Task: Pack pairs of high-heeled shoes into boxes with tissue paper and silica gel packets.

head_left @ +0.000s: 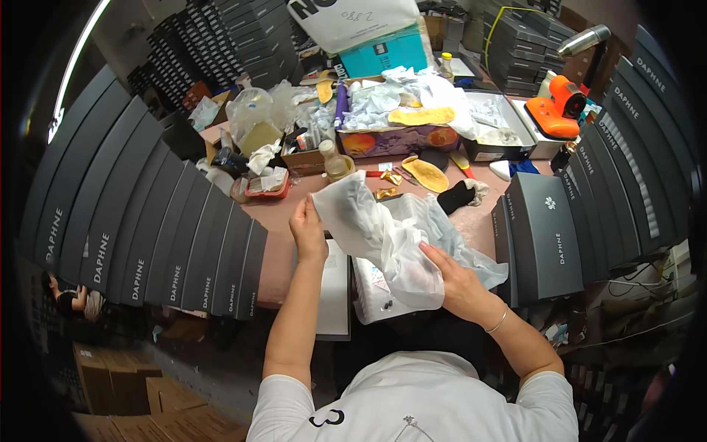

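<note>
Crumpled white tissue paper (361,217) is stretched between my hands above the near edge of the table. My left hand (308,230) pinches its left edge, fingers closed. The right hand (462,289) grips its lower right part, where the paper bunches into folds; what may be inside is hidden. Beneath lies a white-lined box piece with a dark rim (333,291), beside a white packet with small printed marks (372,287). More pale, thin wrapping paper (449,228) spreads just beyond my right hand.
Dark grey shoe boxes stand in rows at left (140,214) and right (549,228). Across the table sit a carton (398,140) heaped with paper, yellow insoles (426,174), a glass bottle (336,163), a red tray (266,190), a black cloth (456,196) and an orange device (554,114).
</note>
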`<state>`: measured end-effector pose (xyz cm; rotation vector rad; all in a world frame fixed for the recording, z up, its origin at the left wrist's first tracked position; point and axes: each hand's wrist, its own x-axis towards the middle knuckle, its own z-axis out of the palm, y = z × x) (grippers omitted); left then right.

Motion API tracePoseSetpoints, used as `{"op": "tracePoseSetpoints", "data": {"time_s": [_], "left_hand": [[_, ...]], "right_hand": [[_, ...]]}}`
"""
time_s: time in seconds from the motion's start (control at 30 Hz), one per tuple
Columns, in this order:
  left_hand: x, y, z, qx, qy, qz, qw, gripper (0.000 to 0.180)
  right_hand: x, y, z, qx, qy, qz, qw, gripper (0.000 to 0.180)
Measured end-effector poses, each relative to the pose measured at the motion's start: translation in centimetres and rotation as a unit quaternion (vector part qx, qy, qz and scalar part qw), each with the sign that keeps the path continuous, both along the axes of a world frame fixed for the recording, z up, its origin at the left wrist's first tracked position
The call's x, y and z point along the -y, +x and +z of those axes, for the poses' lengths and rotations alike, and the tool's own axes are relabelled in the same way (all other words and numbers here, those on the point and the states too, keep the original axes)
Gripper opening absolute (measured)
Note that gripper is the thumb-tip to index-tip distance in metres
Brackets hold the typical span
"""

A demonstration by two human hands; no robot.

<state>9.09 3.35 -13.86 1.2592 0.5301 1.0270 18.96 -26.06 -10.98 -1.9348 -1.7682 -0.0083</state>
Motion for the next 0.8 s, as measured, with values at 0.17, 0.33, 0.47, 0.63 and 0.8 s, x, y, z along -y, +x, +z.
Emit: {"op": "tracePoseSetpoints", "data": {"time_s": [0.17, 0.33, 0.47, 0.63, 0.8], "left_hand": [[1.2, 4.6, 5.2, -0.061, 0.199, -0.007, 0.978, 0.033], [-1.4, 3.5, 3.6, -0.072, 0.122, -0.036, 0.989, 0.031], [-6.1, 3.3, 4.8, 0.095, -0.03, -0.011, 0.995, 0.024], [4.4, 0.8, 18.5, 0.148, 0.112, 0.115, 0.976, 0.031], [8.4, -0.2, 5.6, -0.014, 0.504, -0.054, 0.862, 0.015]], "right_hand": [[-0.2, 2.6, 1.8, -0.094, 0.079, -0.022, 0.992, 0.049], [1.5, 2.5, -1.1, -0.128, 0.121, -0.031, 0.984, 0.046], [2.2, 1.7, 0.1, 0.089, 0.0, 0.053, 0.995, 0.046], [4.6, 2.7, -0.2, 0.08, -0.023, -0.107, 0.991, 0.056], [5.4, 5.1, 0.8, -0.014, 0.078, -0.306, 0.949, 0.061]]}}
